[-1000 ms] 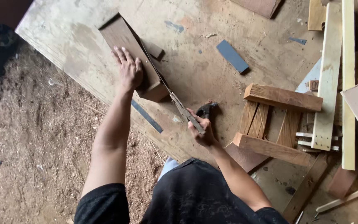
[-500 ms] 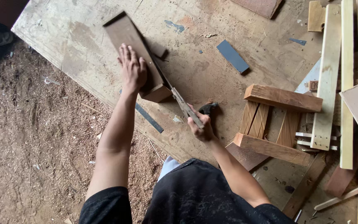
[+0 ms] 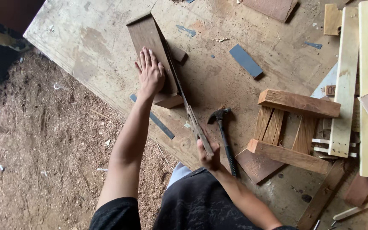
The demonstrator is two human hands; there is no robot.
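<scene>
Two bare hands are seen at work over a worn plywood bench dusted with sawdust. The left hand is pressed flat, fingers extended and close together, on top of a dark brown wooden board that lies on the bench with a short block end showing just below the palm. A long thin wooden strip is set along the right edge of that board, touching it, and runs down toward the bench's near edge. Its lower end is gripped by the right hand, whose fingers are wrapped around the strip. A claw hammer with a dark handle is laid on the bench just beside the right hand, untouched. A small slatted wooden frame is placed further right, well apart from both hands, and pale planks are stacked along the right side. A flat blue-grey piece lies above the hammer, near the bench's middle. A sawdust-covered floor is visible at the left, below the bench edge.
</scene>
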